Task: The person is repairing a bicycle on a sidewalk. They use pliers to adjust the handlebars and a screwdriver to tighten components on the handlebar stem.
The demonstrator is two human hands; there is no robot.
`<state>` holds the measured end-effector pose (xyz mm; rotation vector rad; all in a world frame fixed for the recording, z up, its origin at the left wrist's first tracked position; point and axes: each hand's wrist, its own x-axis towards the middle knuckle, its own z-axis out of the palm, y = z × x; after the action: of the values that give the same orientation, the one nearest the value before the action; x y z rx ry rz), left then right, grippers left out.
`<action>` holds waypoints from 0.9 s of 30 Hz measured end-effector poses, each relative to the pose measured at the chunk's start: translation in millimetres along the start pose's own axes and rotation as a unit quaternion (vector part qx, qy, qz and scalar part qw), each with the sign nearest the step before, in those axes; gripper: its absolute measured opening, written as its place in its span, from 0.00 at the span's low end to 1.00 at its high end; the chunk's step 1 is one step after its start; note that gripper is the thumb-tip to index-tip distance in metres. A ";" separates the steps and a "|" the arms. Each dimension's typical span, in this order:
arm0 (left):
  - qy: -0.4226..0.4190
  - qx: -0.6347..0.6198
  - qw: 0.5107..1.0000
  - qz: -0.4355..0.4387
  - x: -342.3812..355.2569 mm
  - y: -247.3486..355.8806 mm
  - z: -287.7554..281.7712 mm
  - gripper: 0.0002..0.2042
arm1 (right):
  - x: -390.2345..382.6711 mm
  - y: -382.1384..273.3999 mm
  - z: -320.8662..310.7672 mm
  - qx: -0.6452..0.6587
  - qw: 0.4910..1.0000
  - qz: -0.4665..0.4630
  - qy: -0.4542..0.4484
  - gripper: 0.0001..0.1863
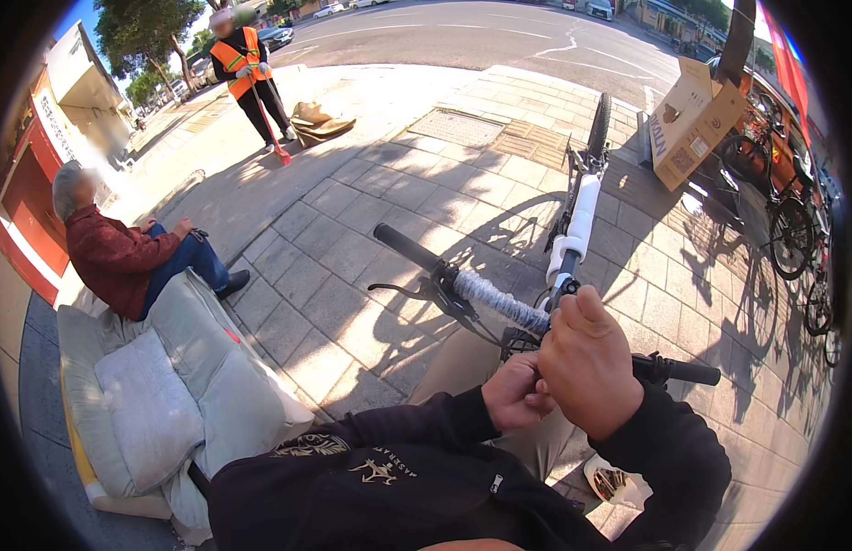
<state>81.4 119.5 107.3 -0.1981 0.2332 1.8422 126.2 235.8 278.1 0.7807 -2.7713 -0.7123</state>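
A bicycle stands before me, with white wrapping round its frame tube (582,213) and its wheel (599,124) pointing away from me. Clear plastic film (501,301) covers the left part of its handlebar; the bare black left grip (407,246) and brake lever (396,289) stick out to the left. My right hand (593,363) is closed in a fist over the middle of the bar. Just below it, my left hand (518,393) is closed with its fingertips against the right hand. Whatever they grip is hidden. The right grip (694,373) shows beyond my right hand.
A padded sofa (251,395) with a pale cushion (148,409) is at left; a seated person (123,243) is beyond it. Farther off, a person in an orange vest (247,64) holds a broom. A cardboard box (692,124) and bicycles (790,239) stand right. A small white tray (619,482) lies below.
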 end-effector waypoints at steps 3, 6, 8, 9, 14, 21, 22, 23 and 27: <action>0.070 0.088 0.991 0.071 -5.6 -13.3 28.5 0.09 | 4.0 -7.6 -2.3 -0.095 0.991 -0.038 -0.083 0.14; 0.024 0.334 0.915 0.224 -14.1 -21.0 -3.0 0.17 | 21.2 -14.9 -8.6 -0.119 0.980 -0.091 -0.133 0.10; -0.012 0.317 0.926 0.206 -15.1 -19.0 -5.2 0.23 | 32.6 -14.8 -13.3 -0.100 0.974 -0.112 -0.169 0.10; -0.034 0.311 0.930 0.191 -13.8 -19.4 -4.8 0.26 | 34.1 -18.3 -8.8 -0.120 0.975 -0.091 -0.162 0.10; -0.219 -0.043 0.975 -0.017 10.4 7.7 -42.0 0.25 | 30.6 -10.8 -5.4 -0.105 0.982 -0.086 -0.131 0.10; 0.176 0.035 0.981 0.073 -13.7 -15.1 68.2 0.12 | 17.7 -7.6 0.8 -0.111 0.988 -0.076 -0.073 0.09; 0.108 0.025 0.991 0.072 -12.8 -9.7 55.4 0.10 | 13.8 -2.6 -1.7 -0.094 0.991 -0.078 -0.057 0.09; 0.036 0.013 0.997 0.070 -7.8 -0.6 30.0 0.09 | 8.9 1.7 -3.9 -0.080 0.992 -0.084 -0.043 0.08; -0.036 -0.016 0.998 0.045 4.9 6.2 2.8 0.08 | -24.0 4.5 27.0 -0.021 0.998 0.042 0.051 0.07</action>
<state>74.1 123.1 109.1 -0.1457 0.1655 1.9387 136.7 262.6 256.0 0.6675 -2.6722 -0.6915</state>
